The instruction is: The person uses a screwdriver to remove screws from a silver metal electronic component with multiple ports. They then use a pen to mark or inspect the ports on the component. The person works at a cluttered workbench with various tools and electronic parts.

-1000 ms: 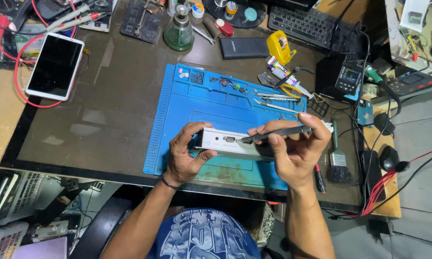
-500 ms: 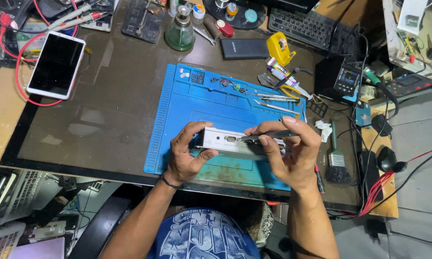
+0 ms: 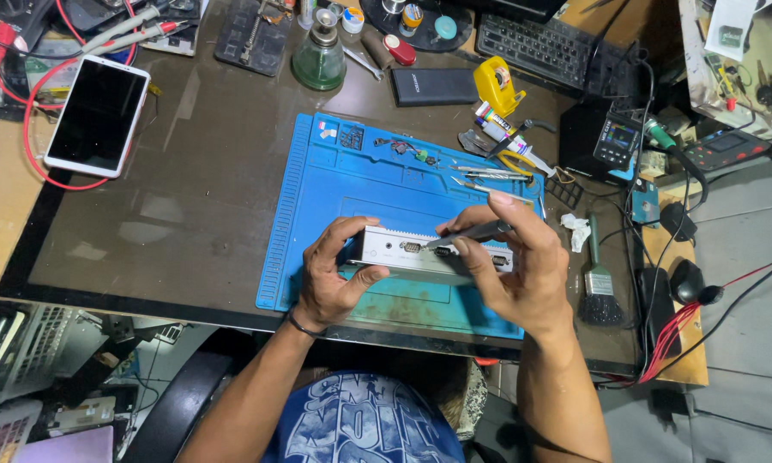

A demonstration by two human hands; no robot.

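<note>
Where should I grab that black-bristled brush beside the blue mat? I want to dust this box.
Take the brush by its green handle, coming from the far end: the handle points away from the person and lies bare on the table, while the wide bristles face the near edge.

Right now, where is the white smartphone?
In the head view, the white smartphone lies face up at the desk's far left, left of the blue repair mat, with a red cable looping around it.

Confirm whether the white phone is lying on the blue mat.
No, the white phone lies on the dark tabletop, left of the blue mat.
</note>
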